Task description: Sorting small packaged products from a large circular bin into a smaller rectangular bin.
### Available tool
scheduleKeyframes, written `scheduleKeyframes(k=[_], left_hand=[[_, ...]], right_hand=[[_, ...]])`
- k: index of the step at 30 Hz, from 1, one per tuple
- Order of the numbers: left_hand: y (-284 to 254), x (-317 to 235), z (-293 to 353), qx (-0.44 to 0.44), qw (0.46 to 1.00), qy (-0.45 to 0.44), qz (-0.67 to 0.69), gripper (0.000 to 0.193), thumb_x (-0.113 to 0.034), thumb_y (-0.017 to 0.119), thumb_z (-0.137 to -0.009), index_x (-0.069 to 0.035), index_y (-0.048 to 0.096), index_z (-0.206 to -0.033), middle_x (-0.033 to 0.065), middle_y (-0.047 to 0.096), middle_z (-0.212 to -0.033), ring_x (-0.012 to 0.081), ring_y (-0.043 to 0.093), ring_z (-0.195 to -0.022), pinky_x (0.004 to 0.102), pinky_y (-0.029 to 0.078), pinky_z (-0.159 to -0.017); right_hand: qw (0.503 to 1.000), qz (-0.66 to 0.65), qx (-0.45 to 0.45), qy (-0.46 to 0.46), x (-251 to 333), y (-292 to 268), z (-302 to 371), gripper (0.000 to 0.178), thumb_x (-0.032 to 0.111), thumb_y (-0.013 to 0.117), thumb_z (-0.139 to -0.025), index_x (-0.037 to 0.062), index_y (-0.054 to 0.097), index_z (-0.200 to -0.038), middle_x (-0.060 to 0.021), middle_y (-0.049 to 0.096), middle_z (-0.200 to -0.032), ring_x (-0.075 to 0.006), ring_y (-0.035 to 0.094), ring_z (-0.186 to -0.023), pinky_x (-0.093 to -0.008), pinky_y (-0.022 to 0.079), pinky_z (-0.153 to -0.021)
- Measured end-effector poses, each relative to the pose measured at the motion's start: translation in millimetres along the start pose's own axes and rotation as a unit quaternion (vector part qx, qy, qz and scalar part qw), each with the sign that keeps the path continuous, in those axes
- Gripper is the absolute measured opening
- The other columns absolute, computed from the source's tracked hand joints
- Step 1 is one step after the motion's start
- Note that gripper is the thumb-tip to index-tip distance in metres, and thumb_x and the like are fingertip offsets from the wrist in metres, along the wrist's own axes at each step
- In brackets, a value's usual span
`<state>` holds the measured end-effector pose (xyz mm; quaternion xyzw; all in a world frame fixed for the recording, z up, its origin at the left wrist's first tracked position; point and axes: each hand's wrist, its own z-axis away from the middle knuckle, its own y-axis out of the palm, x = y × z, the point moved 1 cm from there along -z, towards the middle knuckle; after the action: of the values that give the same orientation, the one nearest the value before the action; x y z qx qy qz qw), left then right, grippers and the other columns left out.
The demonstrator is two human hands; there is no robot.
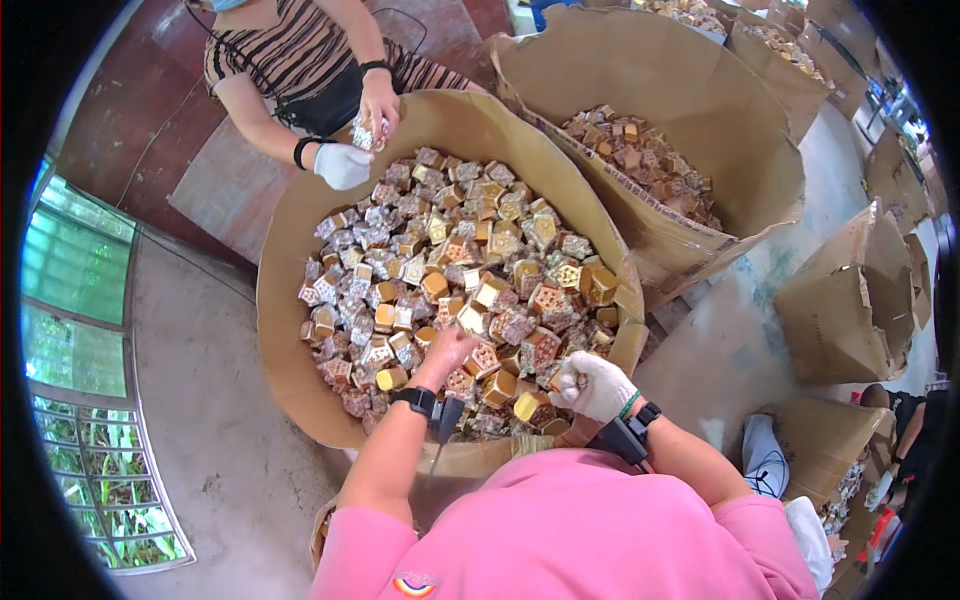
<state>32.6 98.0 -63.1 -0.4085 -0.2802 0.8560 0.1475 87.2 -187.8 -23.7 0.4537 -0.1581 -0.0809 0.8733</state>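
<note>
A big round cardboard bin (290,370) in front of me holds a heap of small boxes (435,286), gold, brown and patterned, many wrapped in crinkled clear film. My bare left hand (448,356) reaches over the heap, its fingers closed at the edge of a pale gold small box (472,318). To its right my right hand (594,388), in a white glove, is curled above the near right part of the heap. What its fingers hold, if anything, is hidden. Under it lies a yellow-topped box (527,405).
Across the bin, a person in a striped top (290,60) holds a film-wrapped piece (366,132) in both hands, one gloved. Another large carton (700,215) with similar pieces stands at the far right. More cartons (840,300) line the right side. Barred windows (90,400) are at left.
</note>
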Motion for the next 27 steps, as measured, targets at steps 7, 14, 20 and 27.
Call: scheduleKeyframes(k=[7,14,20,27], left_hand=[[14.8,52.7,28.2,-0.187,0.974,-0.109,-0.071,0.038,-0.026,0.058,-0.075,0.008,0.057,-0.093,0.0230,0.062,-0.085,0.0351,0.060,-0.078,0.0382,0.047,-0.069],[51.7,89.6,42.0,-0.104,0.905,-0.303,0.280,0.030,-0.028,0.063,-0.077,0.000,0.057,-0.089,0.0103,0.060,-0.079,0.0223,0.057,-0.068,0.0352,0.042,-0.057],[34.1,59.7,59.5,-0.066,0.907,-0.222,0.351,0.043,-0.007,0.068,-0.066,0.004,0.050,-0.103,0.0066,0.058,-0.085,0.0162,0.057,-0.070,0.0288,0.047,-0.061],[13.3,54.6,70.4,-0.004,0.940,-0.169,0.295,0.052,0.000,0.063,-0.059,0.004,0.045,-0.107,0.0119,0.059,-0.092,0.0180,0.059,-0.079,0.0286,0.049,-0.067]], right_hand=[[1.000,0.018,-0.023,0.006,1.1,4.3,1.2,0.015,0.020,0.048,-0.088,0.0085,0.050,-0.078,-0.0041,0.049,-0.067,-0.0178,0.047,-0.059,-0.0466,0.041,-0.079],[0.999,0.040,-0.030,-0.006,-1.1,0.6,0.1,0.016,0.024,0.045,-0.089,0.0104,0.050,-0.082,-0.0033,0.049,-0.066,-0.0173,0.047,-0.056,-0.0444,0.042,-0.076],[0.999,0.044,-0.016,0.008,0.1,-5.1,-3.1,0.018,0.025,0.044,-0.090,0.0105,0.051,-0.083,-0.0027,0.050,-0.069,-0.0172,0.049,-0.059,-0.0456,0.042,-0.078],[0.999,0.039,-0.004,0.004,1.0,-4.6,-2.7,0.021,0.027,0.043,-0.091,0.0096,0.051,-0.083,-0.0030,0.050,-0.069,-0.0170,0.049,-0.061,-0.0452,0.043,-0.078]])
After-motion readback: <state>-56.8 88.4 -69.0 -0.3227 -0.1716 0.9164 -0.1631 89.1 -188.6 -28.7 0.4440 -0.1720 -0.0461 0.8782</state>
